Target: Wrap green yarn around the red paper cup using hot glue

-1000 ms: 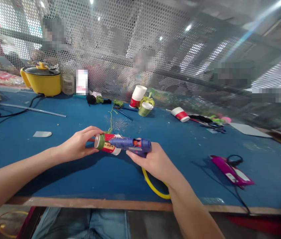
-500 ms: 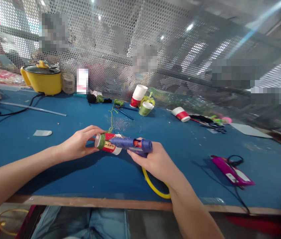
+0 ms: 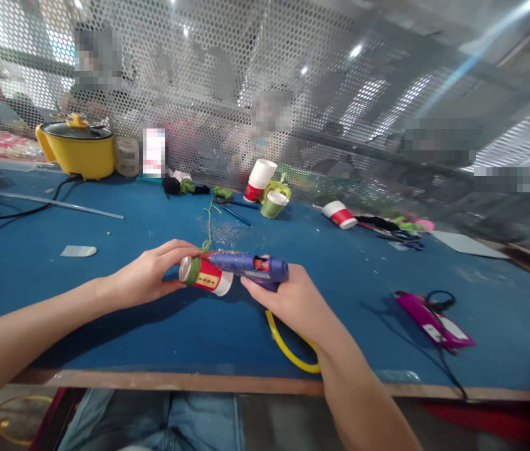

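My left hand (image 3: 156,270) grips a red and white paper cup (image 3: 208,279) lying on its side, its base end toward my fingers. Green yarn (image 3: 192,270) is wound round that end, and a strand runs back from it across the table. In my right hand (image 3: 296,300) is a blue glue gun (image 3: 250,265), pointed left with its nozzle above the far side of the cup, close to the yarn. Whether the nozzle touches the cup I cannot tell. Below the right hand curves a yellow ring (image 3: 288,352), partly hidden by the wrist.
At the back left stand a yellow electric pot (image 3: 84,150) and a jar (image 3: 127,156). Stacked paper cups (image 3: 260,178), a green-wrapped cup (image 3: 274,205) and a tipped cup (image 3: 339,214) are along the mesh panel. A purple packet (image 3: 434,321) with a black cable lies right.
The glue gun has risen slightly, its nozzle moving from the cup's front to its far upper side. The cup has turned a little in my left hand, showing more of its label.
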The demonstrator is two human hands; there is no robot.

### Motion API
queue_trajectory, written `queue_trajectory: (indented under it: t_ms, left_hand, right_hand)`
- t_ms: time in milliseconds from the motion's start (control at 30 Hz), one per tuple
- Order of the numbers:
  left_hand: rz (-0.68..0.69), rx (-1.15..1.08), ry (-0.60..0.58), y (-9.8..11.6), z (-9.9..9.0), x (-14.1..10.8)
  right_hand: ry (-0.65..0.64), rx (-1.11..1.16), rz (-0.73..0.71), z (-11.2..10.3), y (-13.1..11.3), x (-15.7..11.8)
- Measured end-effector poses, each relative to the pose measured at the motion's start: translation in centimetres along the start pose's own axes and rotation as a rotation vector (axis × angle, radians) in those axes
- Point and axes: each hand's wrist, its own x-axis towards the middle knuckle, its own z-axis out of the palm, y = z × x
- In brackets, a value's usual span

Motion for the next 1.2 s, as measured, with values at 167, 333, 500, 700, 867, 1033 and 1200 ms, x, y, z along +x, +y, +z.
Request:
queue_trajectory:
  t_ms: [167, 333, 500, 700, 867, 1033, 1200]
  left_hand:
    - [-0.009, -0.002, 0.024, -0.15, 0.15, -0.05]
    - [0.027, 0.042, -0.033, 0.47, -0.23, 0.05]
    - [0.029, 0.053, -0.044, 0.62, -0.31, 0.07]
    - [0.007, 0.002, 0.008, 0.00, 0.08, -0.04]
    - [-0.003, -0.019, 0.014, 0.07, 0.11, -0.08]
    - [-0.025, 0.004, 0.020, 0.06, 0.00, 0.02]
    - [-0.036, -0.033, 0.016, -0.16, -0.07, 0.12]
  right_hand:
    - [-0.028, 0.003, -0.002, -0.20, -0.03, -0.17]
    - [-0.001, -0.016, 0.000, -0.05, 0.10, 0.18]
    - [0.001, -0.010, 0.005, -0.05, -0.11, 0.18]
    - [-0.014, -0.012, 0.000, -0.22, -0.18, -0.17]
    - [-0.001, -0.033, -0.002, -0.25, -0.15, -0.20]
    - [-0.039, -0.012, -0.007, -0.35, -0.38, -0.32]
    - [-0.063, -0.010, -0.023, -0.40, -0.61, -0.41]
